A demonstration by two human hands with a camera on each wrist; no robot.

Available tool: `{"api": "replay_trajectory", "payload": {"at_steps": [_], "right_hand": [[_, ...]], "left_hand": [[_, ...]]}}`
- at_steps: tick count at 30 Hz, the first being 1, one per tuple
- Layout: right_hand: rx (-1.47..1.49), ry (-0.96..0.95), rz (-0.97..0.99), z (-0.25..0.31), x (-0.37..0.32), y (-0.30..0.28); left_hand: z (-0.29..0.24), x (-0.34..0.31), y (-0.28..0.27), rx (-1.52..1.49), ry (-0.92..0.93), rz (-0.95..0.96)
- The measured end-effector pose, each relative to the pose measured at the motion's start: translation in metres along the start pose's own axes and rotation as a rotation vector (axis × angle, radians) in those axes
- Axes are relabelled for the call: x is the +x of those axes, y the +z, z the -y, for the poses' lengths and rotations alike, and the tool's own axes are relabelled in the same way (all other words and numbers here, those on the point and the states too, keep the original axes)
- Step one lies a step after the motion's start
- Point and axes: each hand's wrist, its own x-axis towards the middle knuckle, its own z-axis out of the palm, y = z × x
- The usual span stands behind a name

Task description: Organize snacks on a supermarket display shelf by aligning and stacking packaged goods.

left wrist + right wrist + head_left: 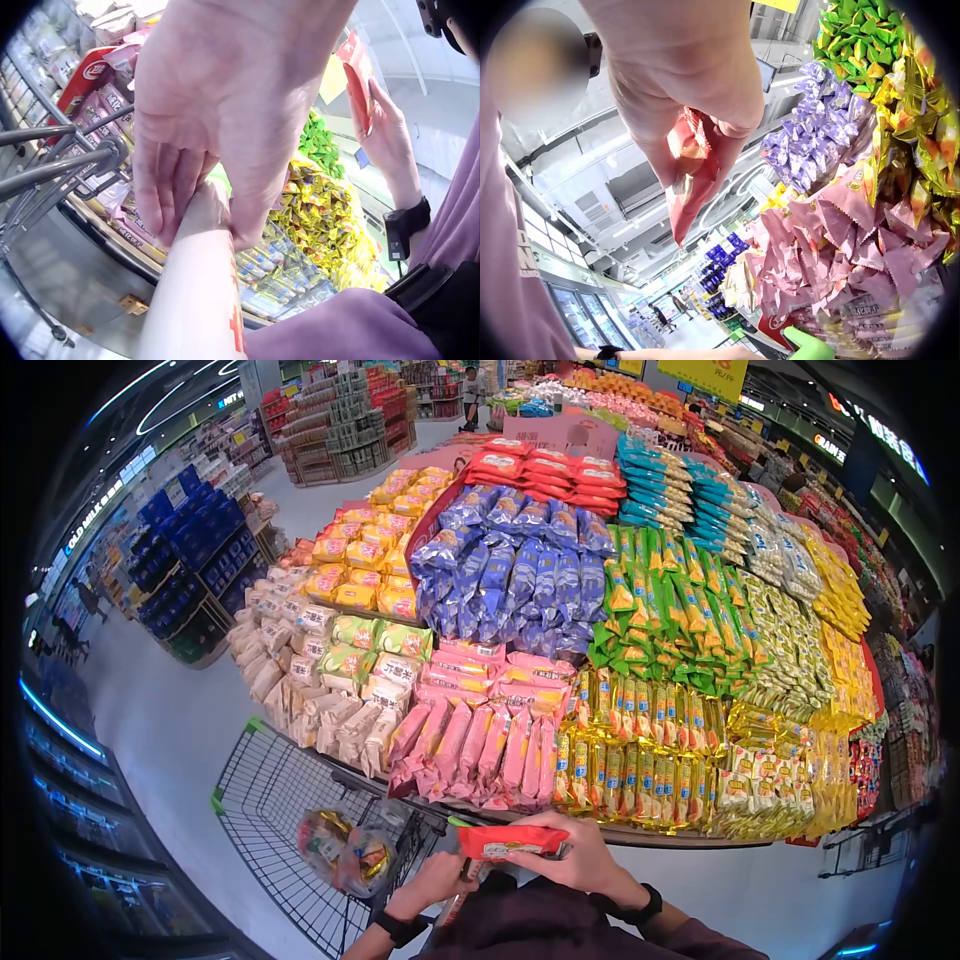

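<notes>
My right hand (578,855) pinches a red snack packet (490,842) between thumb and fingers, in front of my body. In the right wrist view the packet (694,172) hangs down from the fingers. Beside it and lower, my left hand (432,882) has its fingers curled round one end of a long whitish thing with red print (199,292); I cannot tell what kind of thing it is. The left hand (225,105) covers its upper end in the left wrist view. Just beyond both hands, pink packets (480,755) lie in rows on the display.
A shopping cart (262,800) with filled clear plastic bags (362,860) stands at my left, against the display. Gold packets (625,775), green packets (665,600) and purple packets (515,575) are heaped on the stand. Stacked blue cartons (185,520) stand farther left.
</notes>
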Motion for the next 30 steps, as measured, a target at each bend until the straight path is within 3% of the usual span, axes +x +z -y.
{"api": "replay_trajectory", "payload": {"at_steps": [5, 8, 11, 16, 18, 21, 24, 26, 28, 30], "right_hand": [[-0.019, -0.007, -0.115, -0.007, 0.003, 0.002], [0.155, 0.055, -0.170, -0.016, 0.006, 0.006], [0.171, -0.009, -0.215, -0.020, 0.012, 0.010], [0.111, -0.019, -0.174, -0.013, 0.012, -0.003], [0.018, -0.031, -0.132, 0.002, 0.006, -0.022], [-0.128, -0.030, -0.007, 0.036, -0.003, -0.063], [-0.389, -0.318, 0.039, 0.056, 0.004, -0.115], [-0.537, -0.382, 0.014, 0.076, 0.014, -0.145], [-0.621, -0.445, -0.040, 0.087, 0.034, -0.170], [-0.597, -0.452, -0.114, 0.088, 0.063, -0.189]], "left_hand": [[0.002, -0.004, -0.023, 0.116, -0.022, 0.043], [0.005, -0.002, -0.035, 0.186, -0.020, 0.098], [-0.001, -0.004, -0.049, 0.265, -0.022, 0.141], [-0.027, -0.003, -0.110, 0.304, -0.009, 0.135], [-0.053, -0.009, -0.161, -0.002, -0.015, -0.061], [-0.056, -0.014, -0.217, -0.288, -0.176, -0.401], [-0.015, -0.005, -0.263, -0.499, -0.208, -0.791], [0.035, 0.016, -0.292, -0.211, -0.154, -1.069], [0.039, 0.035, -0.318, 0.179, -0.103, -1.202], [0.026, 0.052, -0.340, 0.792, 0.115, -1.089]]}}
